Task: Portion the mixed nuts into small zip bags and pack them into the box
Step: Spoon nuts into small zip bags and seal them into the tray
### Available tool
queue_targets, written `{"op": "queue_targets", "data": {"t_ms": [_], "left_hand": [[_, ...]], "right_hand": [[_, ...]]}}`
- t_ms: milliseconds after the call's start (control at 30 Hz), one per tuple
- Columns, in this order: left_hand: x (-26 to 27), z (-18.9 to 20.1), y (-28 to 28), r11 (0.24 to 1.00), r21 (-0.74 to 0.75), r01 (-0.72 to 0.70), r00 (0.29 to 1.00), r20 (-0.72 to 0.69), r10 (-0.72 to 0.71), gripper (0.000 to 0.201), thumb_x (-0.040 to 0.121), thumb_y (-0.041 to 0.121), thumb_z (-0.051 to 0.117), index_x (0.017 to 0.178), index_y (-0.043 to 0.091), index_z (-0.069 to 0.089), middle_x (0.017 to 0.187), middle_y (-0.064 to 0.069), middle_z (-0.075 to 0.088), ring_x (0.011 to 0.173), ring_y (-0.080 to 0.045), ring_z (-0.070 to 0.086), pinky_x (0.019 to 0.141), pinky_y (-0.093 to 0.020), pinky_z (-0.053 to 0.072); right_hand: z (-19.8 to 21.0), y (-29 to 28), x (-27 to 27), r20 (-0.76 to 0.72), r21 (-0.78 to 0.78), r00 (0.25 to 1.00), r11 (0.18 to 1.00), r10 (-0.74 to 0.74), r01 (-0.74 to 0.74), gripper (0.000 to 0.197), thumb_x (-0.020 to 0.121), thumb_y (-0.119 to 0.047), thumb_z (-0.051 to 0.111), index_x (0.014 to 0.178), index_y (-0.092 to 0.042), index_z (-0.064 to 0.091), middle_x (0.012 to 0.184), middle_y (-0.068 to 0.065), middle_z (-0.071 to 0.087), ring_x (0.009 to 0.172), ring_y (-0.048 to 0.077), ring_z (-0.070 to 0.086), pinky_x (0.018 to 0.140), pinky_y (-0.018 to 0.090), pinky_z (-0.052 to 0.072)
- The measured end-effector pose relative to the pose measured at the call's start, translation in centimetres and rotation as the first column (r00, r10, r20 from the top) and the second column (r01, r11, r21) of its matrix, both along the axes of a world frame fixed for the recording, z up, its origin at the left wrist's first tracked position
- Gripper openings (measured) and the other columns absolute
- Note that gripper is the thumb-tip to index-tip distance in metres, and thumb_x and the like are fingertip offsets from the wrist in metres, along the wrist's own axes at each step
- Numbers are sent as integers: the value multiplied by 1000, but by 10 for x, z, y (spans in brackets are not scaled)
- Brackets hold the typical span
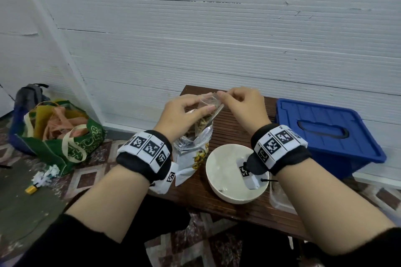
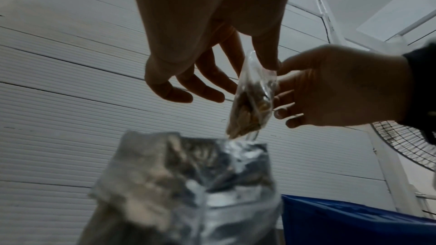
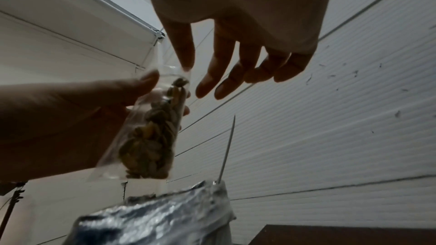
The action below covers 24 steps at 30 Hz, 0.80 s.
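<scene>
While held aloft, zip bag (image 1: 208,107) between hands (image 1: 213,107).

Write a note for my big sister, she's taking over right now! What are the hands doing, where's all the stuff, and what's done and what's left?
Left hand: grips the small zip bag from the side.
Right hand: pinches the bag's top edge.
The bag holds a portion of nuts and hangs just above the open foil nut pouch on the wooden table.
White bowl sits beside the pouch; clear container at the table's right edge; blue box is further right, lid on.
Done: this bag is filled.
Left: whether the zip is shut can't be told, so check it, open the box, pack the bag, fill more.
</scene>
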State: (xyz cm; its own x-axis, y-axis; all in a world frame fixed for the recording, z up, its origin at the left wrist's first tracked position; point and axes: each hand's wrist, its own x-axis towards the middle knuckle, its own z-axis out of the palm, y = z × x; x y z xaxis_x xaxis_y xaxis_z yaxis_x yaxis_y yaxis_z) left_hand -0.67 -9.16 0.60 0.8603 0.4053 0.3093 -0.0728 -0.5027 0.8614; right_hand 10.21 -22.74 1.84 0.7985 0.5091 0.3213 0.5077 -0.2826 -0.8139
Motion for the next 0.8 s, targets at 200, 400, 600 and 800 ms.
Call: {"op": "queue_targets", "data": {"t_ms": [200, 400, 600, 800], "left_hand": [[11, -2, -26, 997, 54, 49, 999, -23, -47, 55, 67, 51, 73, 118, 37, 64, 109, 12, 68, 97, 2, 59, 90, -22, 47], [18, -10, -40, 989, 9, 145, 982, -127, -142, 71, 69, 29, 85, 133, 29, 57, 127, 15, 61, 115, 5, 55, 105, -24, 42], [28, -15, -65, 978, -71, 198, 975, -87, -204, 46, 69, 16, 85, 110, 24, 67, 93, 9, 71, 85, 5, 65, 81, -11, 48], [42, -33, -92, 964, -149, 218, 963, -124, -237, 34, 69, 9, 84, 97, 18, 68, 79, 7, 70, 77, -4, 67, 72, -14, 51]], "right_hand": [[6, -23, 8, -88, -32, 996, 999, 2, -5, 29, 80, -26, 64, 52, -24, 60, 67, -5, 67, 81, 16, 65, 90, 47, 49], [9, -45, 12, -84, -45, 996, 998, 29, -33, 26, 85, -18, 64, 59, -18, 63, 66, 1, 64, 73, 19, 61, 76, 35, 48], [6, -69, 11, -122, -8, 991, 999, 52, -53, 34, 87, -21, 65, 74, 10, 64, 73, 17, 66, 70, 8, 60, 69, 26, 45], [3, -103, 11, -66, -308, 997, 950, 25, -44, 32, 74, -48, 73, 76, -17, 66, 70, -8, 62, 68, 7, 56, 65, 25, 44]]}}
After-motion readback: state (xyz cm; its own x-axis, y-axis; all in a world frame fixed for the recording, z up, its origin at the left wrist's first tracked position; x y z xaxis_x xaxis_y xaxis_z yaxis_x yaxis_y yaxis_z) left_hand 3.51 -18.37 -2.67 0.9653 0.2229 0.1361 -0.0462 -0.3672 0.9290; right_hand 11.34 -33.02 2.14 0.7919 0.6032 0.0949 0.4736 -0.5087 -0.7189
